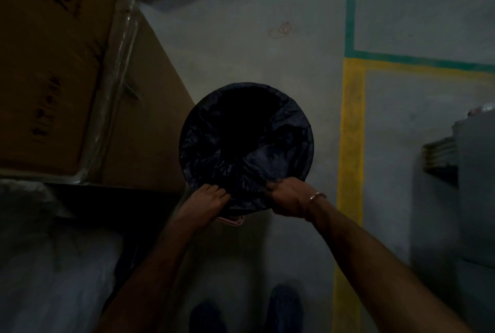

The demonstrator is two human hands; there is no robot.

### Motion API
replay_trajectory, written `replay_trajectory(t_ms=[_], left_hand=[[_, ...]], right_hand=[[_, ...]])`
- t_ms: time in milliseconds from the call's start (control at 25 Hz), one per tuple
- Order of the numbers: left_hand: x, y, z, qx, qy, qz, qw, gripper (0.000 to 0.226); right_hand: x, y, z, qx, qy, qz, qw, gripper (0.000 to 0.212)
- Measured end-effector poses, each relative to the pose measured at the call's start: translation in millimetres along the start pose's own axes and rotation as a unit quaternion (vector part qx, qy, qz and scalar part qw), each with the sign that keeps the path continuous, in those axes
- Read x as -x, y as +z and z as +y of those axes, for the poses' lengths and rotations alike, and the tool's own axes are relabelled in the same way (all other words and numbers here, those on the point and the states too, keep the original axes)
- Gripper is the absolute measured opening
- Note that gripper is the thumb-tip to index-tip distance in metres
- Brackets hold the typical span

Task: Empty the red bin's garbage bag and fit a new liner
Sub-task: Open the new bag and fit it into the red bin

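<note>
A round bin stands on the floor below me, seen from above in dim light. A black garbage bag [246,139] covers its whole mouth and folds over the rim. Only a small pinkish-red bit of the bin [233,220] shows under the near edge. My left hand [211,198] pinches the bag at the near left of the rim. My right hand [289,198], with a bracelet on the wrist, grips the bag at the near right. The inside of the bag is too dark to see.
Stacked cardboard boxes [53,64] wrapped in clear film stand close on the left, touching the bin's side. A grey cabinet [460,198] is at the right. Yellow [351,145] and green floor lines run past the bin. My shoes [246,311] are just behind it.
</note>
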State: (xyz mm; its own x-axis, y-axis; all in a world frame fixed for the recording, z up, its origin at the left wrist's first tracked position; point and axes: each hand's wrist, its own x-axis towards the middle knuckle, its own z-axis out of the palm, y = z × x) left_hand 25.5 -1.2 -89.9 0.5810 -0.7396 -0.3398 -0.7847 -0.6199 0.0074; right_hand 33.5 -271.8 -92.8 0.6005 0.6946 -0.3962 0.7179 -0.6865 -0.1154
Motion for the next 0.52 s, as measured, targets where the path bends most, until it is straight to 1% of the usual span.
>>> replay_trajectory(t_ms=[120, 160, 200, 240, 280, 320, 360, 400, 440, 480, 520], left_hand=[[11.9, 4.2, 6.6, 0.021, 0.008, -0.114, 0.993, 0.034], [13.5, 3.0, 7.6, 0.044, 0.01, -0.124, 0.991, 0.041], [13.5, -2.0, 6.4, 0.063, 0.013, -0.105, 0.992, 0.054], [11.5, -6.7, 5.7, 0.076, 0.016, -0.069, 0.995, 0.068], [4.4, -11.7, 4.5, 0.086, 0.01, -0.011, 0.996, 0.071], [-8.1, -16.3, 1.3, 0.091, -0.013, 0.059, 0.994, 0.064], [-22.7, -22.0, -2.8, 0.085, -0.061, 0.103, 0.989, 0.052], [-37.4, -25.8, -5.6, 0.072, -0.122, 0.108, 0.984, 0.044], [-52.2, -27.5, -8.0, 0.046, -0.18, 0.075, 0.98, 0.048], [-65.2, -22.8, -9.5, 0.013, -0.216, 0.017, 0.976, 0.058], [-75.5, -12.7, -10.6, -0.021, -0.228, -0.042, 0.973, 0.066]], right_hand=[[1.7, -0.2, -15.5, -0.024, -0.058, -0.046, 0.997, 0.03], [1.5, -1.4, -18.4, -0.045, -0.072, -0.045, 0.995, 0.039], [1.1, -3.2, -20.1, -0.063, -0.071, -0.033, 0.995, 0.057], [-0.3, -4.7, -20.8, -0.077, -0.056, -0.005, 0.995, 0.07], [-4.9, -6.6, -19.6, -0.081, -0.036, 0.039, 0.995, 0.072], [-12.5, -7.3, -15.9, -0.076, -0.011, 0.094, 0.993, 0.064], [-22.4, -8.6, -11.1, -0.069, 0.021, 0.151, 0.986, 0.053], [-33.0, -11.3, -6.1, -0.066, 0.062, 0.188, 0.978, 0.042], [-42.8, -12.9, -1.1, -0.069, 0.113, 0.175, 0.976, 0.037], [-54.0, -9.3, 4.5, -0.07, 0.157, 0.127, 0.977, 0.041], [-64.9, 0.0, 9.9, -0.068, 0.181, 0.059, 0.979, 0.049]])
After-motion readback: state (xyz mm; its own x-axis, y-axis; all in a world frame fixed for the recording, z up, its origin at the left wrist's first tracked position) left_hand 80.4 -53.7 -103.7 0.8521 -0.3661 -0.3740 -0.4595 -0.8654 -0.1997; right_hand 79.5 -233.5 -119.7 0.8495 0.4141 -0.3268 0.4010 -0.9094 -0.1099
